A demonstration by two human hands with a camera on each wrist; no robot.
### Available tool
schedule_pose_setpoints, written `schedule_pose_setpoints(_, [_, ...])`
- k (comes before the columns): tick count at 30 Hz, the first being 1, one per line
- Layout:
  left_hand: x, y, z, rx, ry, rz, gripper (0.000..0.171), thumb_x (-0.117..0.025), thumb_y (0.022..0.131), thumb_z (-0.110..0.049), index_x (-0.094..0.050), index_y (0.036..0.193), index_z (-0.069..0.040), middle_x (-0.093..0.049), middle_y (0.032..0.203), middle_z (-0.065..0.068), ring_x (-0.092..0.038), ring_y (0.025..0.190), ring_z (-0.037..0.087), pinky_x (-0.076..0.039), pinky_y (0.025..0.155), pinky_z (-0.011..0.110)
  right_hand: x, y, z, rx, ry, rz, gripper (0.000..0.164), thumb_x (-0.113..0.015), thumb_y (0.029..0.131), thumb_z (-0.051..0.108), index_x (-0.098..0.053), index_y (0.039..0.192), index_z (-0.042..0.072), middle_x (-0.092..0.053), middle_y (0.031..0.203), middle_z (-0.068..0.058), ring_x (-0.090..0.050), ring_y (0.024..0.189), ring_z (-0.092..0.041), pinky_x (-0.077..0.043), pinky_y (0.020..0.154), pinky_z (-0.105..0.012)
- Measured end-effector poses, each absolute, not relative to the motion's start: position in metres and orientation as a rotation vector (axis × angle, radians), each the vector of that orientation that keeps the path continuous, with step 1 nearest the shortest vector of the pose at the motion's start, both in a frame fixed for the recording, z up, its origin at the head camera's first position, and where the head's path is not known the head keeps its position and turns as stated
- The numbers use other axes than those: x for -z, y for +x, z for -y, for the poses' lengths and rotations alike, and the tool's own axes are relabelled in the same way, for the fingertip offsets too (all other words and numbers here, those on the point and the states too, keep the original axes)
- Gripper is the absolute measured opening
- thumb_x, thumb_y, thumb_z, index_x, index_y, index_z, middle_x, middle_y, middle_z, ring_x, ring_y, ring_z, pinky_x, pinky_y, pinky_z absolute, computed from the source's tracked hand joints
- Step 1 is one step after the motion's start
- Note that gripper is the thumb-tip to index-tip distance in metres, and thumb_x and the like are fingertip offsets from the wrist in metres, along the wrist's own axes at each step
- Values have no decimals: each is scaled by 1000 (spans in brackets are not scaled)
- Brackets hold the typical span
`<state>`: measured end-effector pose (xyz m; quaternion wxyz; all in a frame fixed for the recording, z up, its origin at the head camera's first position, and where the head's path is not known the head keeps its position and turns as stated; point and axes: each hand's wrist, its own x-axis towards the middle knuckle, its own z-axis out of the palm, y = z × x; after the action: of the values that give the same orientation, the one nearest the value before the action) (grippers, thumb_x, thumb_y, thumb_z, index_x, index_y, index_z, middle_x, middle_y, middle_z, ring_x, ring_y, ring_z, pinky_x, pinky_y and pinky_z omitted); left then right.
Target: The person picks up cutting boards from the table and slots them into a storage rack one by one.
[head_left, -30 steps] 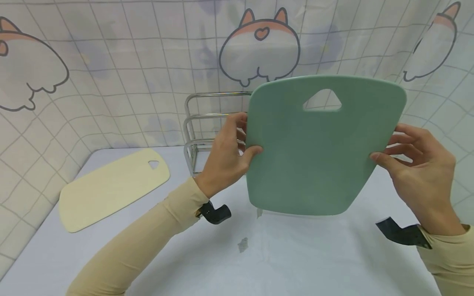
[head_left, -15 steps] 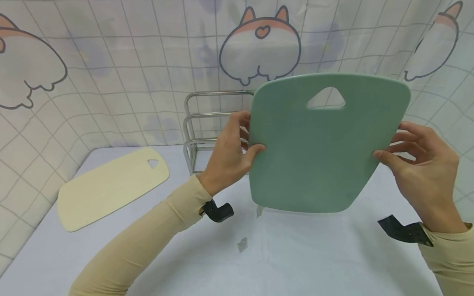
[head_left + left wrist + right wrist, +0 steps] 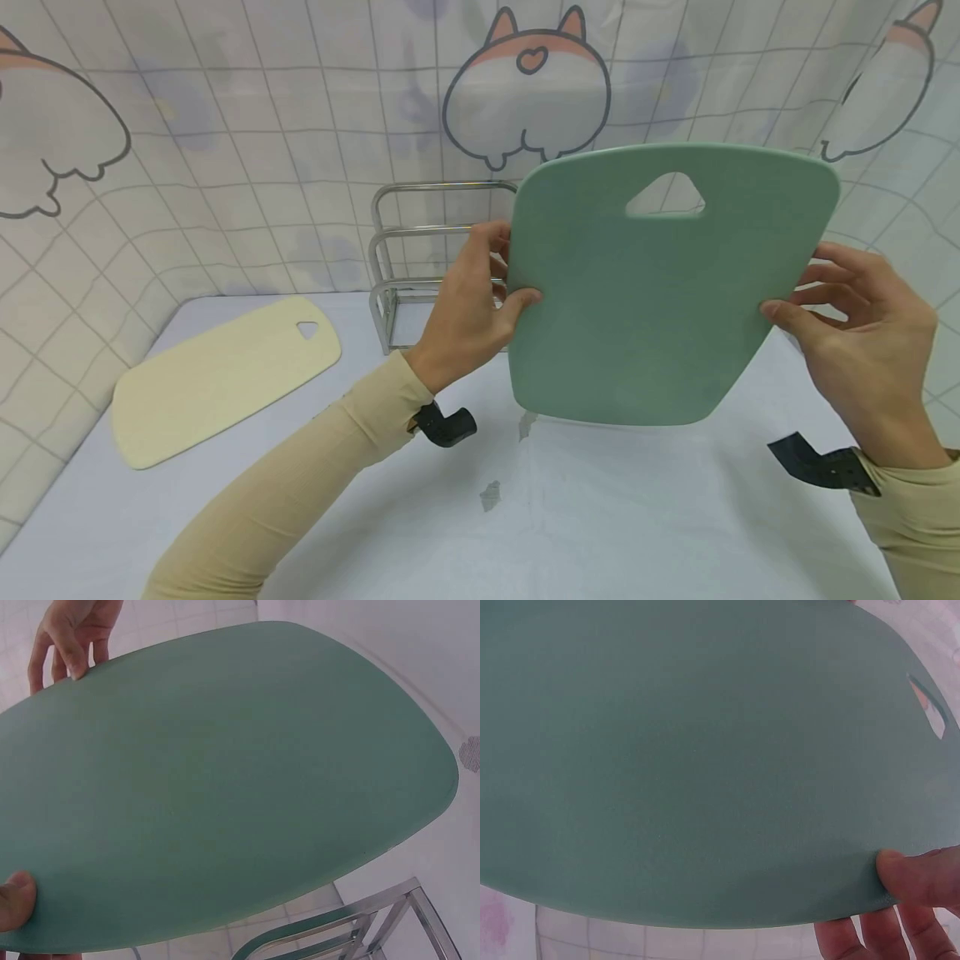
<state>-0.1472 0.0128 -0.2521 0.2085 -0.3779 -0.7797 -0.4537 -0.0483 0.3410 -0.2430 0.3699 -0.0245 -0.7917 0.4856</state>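
A green cutting board [image 3: 660, 308] with a cut-out handle hole along its top is held up over the table, its broad face toward me. My left hand [image 3: 472, 312] grips its left edge, thumb on the near face and fingers behind. On the opposite edge my right hand [image 3: 862, 333] pinches the board the same way. The right wrist view shows that thumb [image 3: 919, 877] lying on the face, with fingers curled under the edge. Behind the board and left hand stands a metal wire rack [image 3: 382, 275], its right part hidden by the board.
A cream cutting board [image 3: 225, 379] with a small handle hole lies flat on the white-covered table [image 3: 420, 517] at the left. Tile-patterned curtain [image 3: 285, 150] with cartoon animal prints encloses the back and sides. Two grey patches mark the cloth near the middle.
Both hands and the green board have shifted slightly right and up in the head view. The grip is the same. The cream board and the rack keep their places on the table.
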Motion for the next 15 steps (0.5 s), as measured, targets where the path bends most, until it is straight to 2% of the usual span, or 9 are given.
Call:
schedule_pose_setpoints(8, [252, -150, -17, 1261, -1057, 2166, 59, -78, 88, 2, -41, 134, 2, -57, 112, 18, -65, 83, 25, -59, 74, 26, 244, -48, -344, -1131, -65, 2072, 68, -73, 74, -27, -67, 134, 5, -71, 100, 18, -66, 76, 1, -55, 72, -7])
schedule_pose_setpoints(15, [252, -151, -19, 1270, -1054, 2172, 58, -77, 89, 2, -41, 134, 2, -57, 112, 18, -65, 82, 24, -59, 74, 25, 243, -49, -347, -1135, -63, 2075, 68, -72, 74, -27, -67, 134, 5, -71, 100, 17, -67, 77, 2, -55, 74, -6])
